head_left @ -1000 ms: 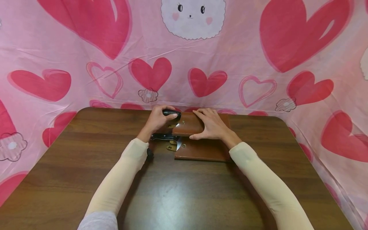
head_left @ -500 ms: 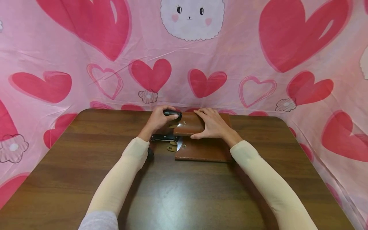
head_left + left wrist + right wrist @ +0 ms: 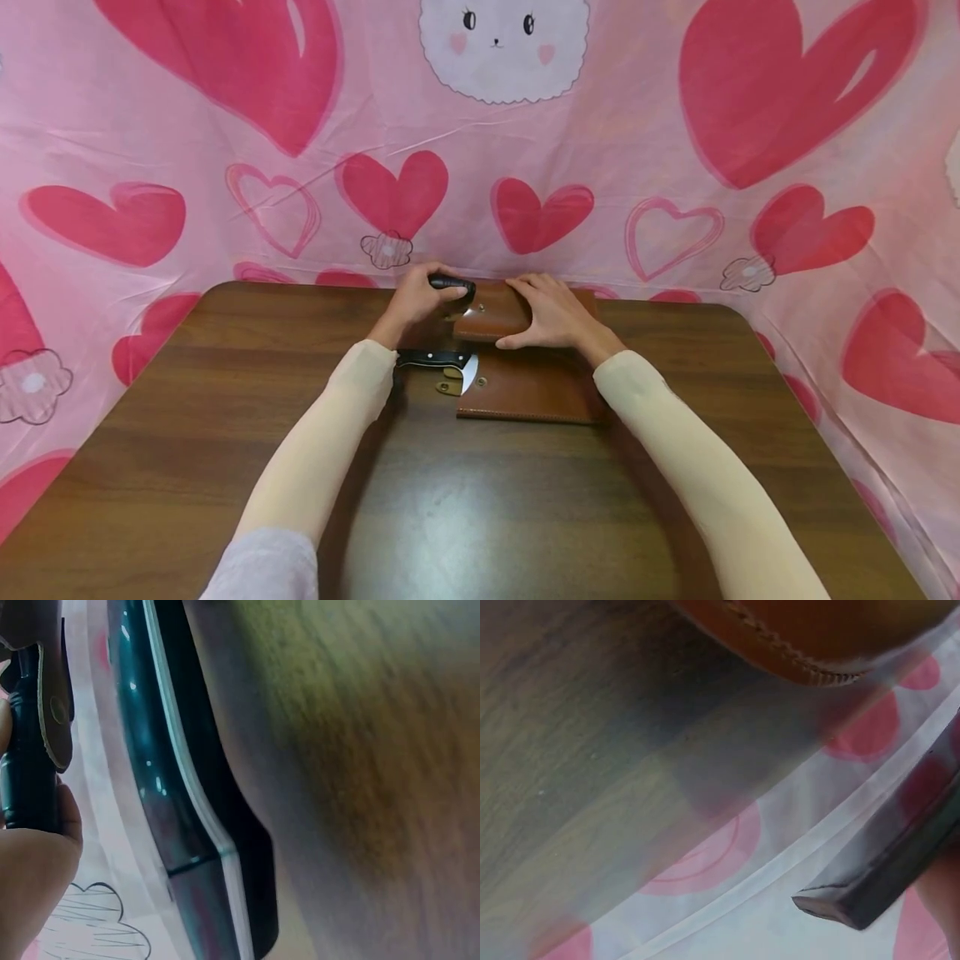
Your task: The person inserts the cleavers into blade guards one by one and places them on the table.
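Two knives with black handles sit in brown leather sheaths at the table's far side. My left hand (image 3: 412, 302) grips the far knife's handle (image 3: 446, 282); a leather strap (image 3: 56, 712) hangs beside that handle in the left wrist view. With thumb at the near edge and fingers at the far edge, my right hand (image 3: 551, 310) holds the far sheath (image 3: 491, 312). Nearer me lies the other sheath (image 3: 532, 396), untouched by the fingers. A strip of its knife's blade (image 3: 470, 375) shows at the opening, and its riveted handle (image 3: 427, 358) points left.
The wooden table (image 3: 450, 517) has rounded far corners. Behind it hangs a pink cloth (image 3: 465, 125) printed with hearts, close to the far edge. The near sheath's open strap (image 3: 448, 387) with a snap sticks out to the left.
Both hands have moved slightly away from me, carrying the far knife and its sheath together. More of the near knife's handle and blade now shows. The near sheath has stayed put.
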The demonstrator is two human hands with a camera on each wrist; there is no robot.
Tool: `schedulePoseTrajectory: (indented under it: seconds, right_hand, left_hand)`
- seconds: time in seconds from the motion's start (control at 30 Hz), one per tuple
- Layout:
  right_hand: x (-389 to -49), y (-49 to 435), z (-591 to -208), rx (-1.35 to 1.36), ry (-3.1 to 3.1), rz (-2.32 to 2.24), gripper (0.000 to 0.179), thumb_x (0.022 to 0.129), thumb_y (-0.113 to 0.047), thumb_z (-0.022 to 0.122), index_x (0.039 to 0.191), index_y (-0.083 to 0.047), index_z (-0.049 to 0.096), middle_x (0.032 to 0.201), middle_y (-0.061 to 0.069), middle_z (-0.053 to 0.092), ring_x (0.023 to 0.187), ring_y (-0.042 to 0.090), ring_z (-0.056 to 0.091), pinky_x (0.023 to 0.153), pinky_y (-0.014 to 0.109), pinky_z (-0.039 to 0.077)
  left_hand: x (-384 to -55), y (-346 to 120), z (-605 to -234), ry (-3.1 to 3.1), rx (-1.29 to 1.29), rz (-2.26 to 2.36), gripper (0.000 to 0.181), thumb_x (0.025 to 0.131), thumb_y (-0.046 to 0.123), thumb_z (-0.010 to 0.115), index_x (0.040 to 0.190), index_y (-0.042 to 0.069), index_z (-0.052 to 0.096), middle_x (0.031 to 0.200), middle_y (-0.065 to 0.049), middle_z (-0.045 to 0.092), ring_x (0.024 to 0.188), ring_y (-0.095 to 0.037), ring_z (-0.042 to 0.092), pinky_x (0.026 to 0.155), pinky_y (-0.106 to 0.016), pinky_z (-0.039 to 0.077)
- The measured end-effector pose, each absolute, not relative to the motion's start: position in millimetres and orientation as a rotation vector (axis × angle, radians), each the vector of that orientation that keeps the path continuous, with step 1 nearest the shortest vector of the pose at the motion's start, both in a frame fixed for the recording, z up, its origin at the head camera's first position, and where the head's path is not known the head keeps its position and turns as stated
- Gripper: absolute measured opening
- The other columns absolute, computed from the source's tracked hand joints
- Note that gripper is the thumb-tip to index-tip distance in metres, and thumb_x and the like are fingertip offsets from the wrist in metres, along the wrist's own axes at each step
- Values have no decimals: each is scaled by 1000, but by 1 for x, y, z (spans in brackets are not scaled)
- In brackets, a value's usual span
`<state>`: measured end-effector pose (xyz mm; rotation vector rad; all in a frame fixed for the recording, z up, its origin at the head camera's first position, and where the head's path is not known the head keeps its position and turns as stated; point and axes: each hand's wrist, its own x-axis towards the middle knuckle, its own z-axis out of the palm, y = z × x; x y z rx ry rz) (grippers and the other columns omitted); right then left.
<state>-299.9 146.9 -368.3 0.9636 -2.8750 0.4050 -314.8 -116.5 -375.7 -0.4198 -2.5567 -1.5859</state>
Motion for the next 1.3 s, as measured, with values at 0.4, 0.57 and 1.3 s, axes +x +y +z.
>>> schedulePoseTrajectory:
  seconds: [0.4, 0.57, 1.3]
  right_hand:
    - [-316, 135, -380, 950, -2940, 366, 113, 69, -77, 73, 153, -8, 43, 148, 14, 46, 137, 34, 37, 115, 55, 25]
    - [-319, 131, -385, 954, -2973, 367, 113, 69, -75, 73, 154, -8, 42, 150, 15, 44, 139, 34, 35, 116, 55, 23]
    - [-324, 127, -394, 982, -3094, 371, 111, 75, -68, 74, 156, -3, 35, 153, 20, 40, 142, 38, 32, 117, 56, 22]
  left_hand:
    - [-329, -120, -386, -2590, -299, -1625, 31, 86, 9, 82, 114, -3, 72, 115, -20, 67, 97, -26, 60, 82, -32, 49]
    - [-334, -121, -393, -2602, -299, -1617, 30, 86, 7, 81, 112, -5, 72, 119, -20, 66, 105, -29, 59, 94, -40, 48]
    - [-339, -121, -401, -2742, -227, -1593, 29, 88, 9, 80, 112, -4, 72, 126, -18, 62, 111, -31, 54, 97, -43, 45]
